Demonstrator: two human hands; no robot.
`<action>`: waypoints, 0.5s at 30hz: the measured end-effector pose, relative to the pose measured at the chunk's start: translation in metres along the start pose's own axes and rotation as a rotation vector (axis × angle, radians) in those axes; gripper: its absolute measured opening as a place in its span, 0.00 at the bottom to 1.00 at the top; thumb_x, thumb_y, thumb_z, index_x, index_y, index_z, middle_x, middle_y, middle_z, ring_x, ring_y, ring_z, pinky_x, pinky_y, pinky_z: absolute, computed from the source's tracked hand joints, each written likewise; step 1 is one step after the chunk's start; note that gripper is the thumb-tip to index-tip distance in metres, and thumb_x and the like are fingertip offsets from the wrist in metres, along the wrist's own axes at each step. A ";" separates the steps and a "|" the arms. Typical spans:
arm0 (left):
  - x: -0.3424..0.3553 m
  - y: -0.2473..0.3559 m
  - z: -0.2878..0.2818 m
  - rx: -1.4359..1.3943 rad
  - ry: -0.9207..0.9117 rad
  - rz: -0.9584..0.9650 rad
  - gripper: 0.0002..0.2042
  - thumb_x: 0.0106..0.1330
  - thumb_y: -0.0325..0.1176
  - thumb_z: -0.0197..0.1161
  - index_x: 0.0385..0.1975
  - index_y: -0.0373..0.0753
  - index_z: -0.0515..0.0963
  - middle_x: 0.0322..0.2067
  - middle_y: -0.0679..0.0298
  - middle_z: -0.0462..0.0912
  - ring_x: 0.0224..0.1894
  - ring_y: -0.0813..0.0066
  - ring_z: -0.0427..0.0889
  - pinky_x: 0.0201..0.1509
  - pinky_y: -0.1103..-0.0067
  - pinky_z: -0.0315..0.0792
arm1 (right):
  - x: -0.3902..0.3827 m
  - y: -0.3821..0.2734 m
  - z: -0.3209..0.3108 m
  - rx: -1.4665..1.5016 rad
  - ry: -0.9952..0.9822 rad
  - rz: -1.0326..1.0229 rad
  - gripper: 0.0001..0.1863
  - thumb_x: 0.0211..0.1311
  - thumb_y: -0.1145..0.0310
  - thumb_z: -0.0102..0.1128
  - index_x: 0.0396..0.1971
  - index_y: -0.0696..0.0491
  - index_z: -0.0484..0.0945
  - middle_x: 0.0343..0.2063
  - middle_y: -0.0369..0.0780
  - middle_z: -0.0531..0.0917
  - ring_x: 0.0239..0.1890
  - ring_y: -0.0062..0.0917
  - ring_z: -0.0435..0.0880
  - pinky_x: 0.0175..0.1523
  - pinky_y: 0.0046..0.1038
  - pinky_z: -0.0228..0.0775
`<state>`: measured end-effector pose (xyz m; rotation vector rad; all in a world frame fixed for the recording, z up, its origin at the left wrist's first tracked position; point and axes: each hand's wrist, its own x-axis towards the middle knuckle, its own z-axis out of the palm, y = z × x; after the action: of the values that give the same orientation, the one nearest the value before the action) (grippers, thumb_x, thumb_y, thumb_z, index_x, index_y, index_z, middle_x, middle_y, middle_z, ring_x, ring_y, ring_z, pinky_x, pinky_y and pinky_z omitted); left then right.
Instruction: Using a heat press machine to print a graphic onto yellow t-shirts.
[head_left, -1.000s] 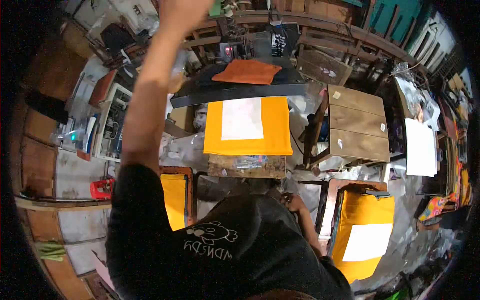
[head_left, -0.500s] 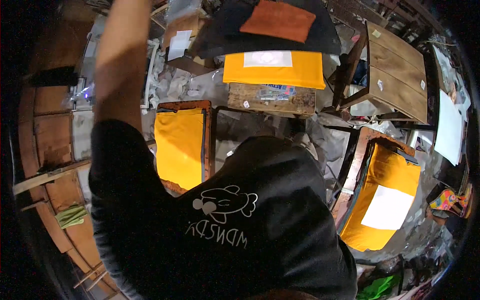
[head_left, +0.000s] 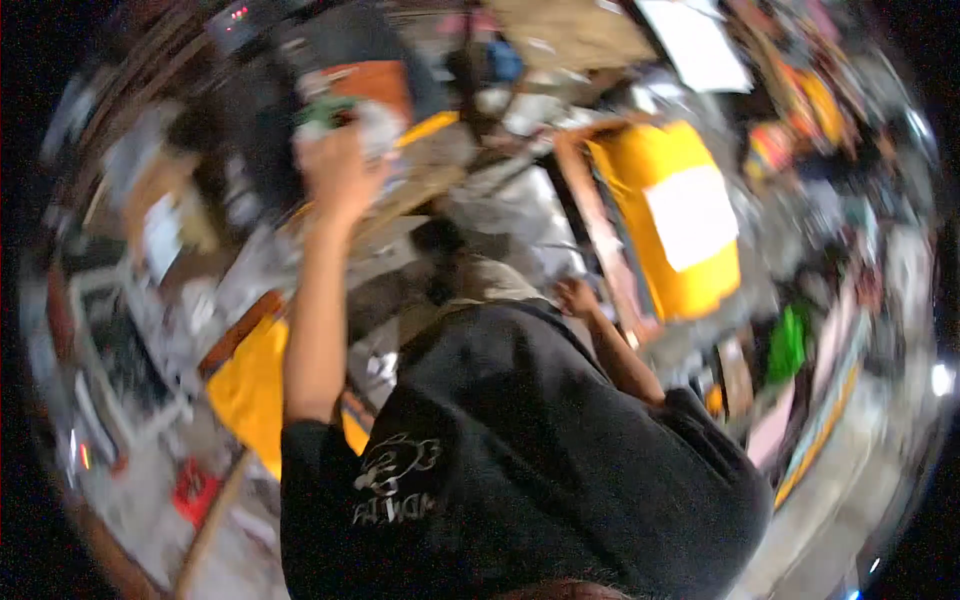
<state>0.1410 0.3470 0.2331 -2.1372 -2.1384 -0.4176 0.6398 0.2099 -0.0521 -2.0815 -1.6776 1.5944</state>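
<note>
My left hand reaches far forward, its fingers closed round a blurred green and white thing whose kind I cannot make out. Just beyond it lies a flat rust-orange piece on a dark board. A sliver of yellow cloth shows at that board's near edge. My right hand is low beside my body, near a rust-edged frame; motion smears its fingers. On that frame lies a yellow cloth with a white sheet on top.
Another yellow cloth lies at the left, partly behind my left forearm. A pale-framed panel leans at the far left, near a red object. A brown board stands at the back; a green bag lies at the right.
The view has swung to the right. My left hand, outside the picture before, now shows with the green and white thing in it. My right hand and forearm have come into view.
</note>
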 end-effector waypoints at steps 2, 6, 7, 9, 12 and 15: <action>-0.007 -0.014 0.008 0.107 0.103 0.067 0.31 0.59 0.54 0.62 0.55 0.36 0.70 0.46 0.52 0.76 0.52 0.53 0.73 0.62 0.54 0.57 | -0.022 -0.016 -0.011 0.181 0.095 -0.052 0.15 0.67 0.60 0.57 0.37 0.59 0.78 0.24 0.37 0.81 0.18 0.17 0.76 0.22 0.21 0.69; -0.003 -0.004 0.016 0.149 0.008 0.005 0.34 0.61 0.55 0.59 0.61 0.38 0.65 0.53 0.51 0.73 0.57 0.51 0.69 0.67 0.53 0.51 | -0.087 -0.052 -0.063 0.514 0.417 -0.030 0.14 0.67 0.62 0.53 0.35 0.60 0.79 0.22 0.37 0.80 0.19 0.18 0.78 0.24 0.21 0.71; -0.004 -0.007 0.012 0.145 -0.005 -0.011 0.35 0.61 0.55 0.60 0.62 0.39 0.64 0.54 0.51 0.72 0.58 0.51 0.68 0.67 0.54 0.50 | -0.096 -0.060 -0.077 0.586 0.493 -0.032 0.15 0.67 0.62 0.53 0.35 0.59 0.80 0.21 0.36 0.79 0.19 0.18 0.77 0.24 0.20 0.71; -0.010 -0.001 0.010 0.143 -0.002 0.010 0.35 0.60 0.54 0.61 0.63 0.39 0.63 0.56 0.52 0.70 0.59 0.52 0.67 0.68 0.54 0.50 | -0.107 -0.054 -0.105 0.812 0.699 -0.015 0.15 0.66 0.61 0.54 0.36 0.59 0.79 0.18 0.35 0.77 0.15 0.17 0.75 0.20 0.20 0.67; -0.011 0.029 0.020 -0.007 0.381 0.040 0.37 0.59 0.50 0.64 0.65 0.40 0.62 0.57 0.52 0.66 0.58 0.52 0.65 0.64 0.57 0.55 | -0.116 -0.032 -0.148 1.153 0.931 0.124 0.23 0.61 0.48 0.62 0.36 0.56 0.77 0.18 0.35 0.77 0.14 0.16 0.71 0.19 0.19 0.63; -0.025 0.090 0.049 0.013 0.619 0.112 0.30 0.59 0.44 0.65 0.57 0.32 0.66 0.51 0.50 0.67 0.51 0.49 0.66 0.55 0.59 0.61 | -0.103 -0.020 -0.178 1.221 0.981 0.210 0.27 0.58 0.43 0.62 0.36 0.55 0.75 0.20 0.38 0.80 0.18 0.19 0.75 0.22 0.21 0.67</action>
<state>0.2371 0.3334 0.1912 -1.7858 -1.6574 -0.9060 0.7617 0.2373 0.1132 -1.7382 -0.0673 0.8526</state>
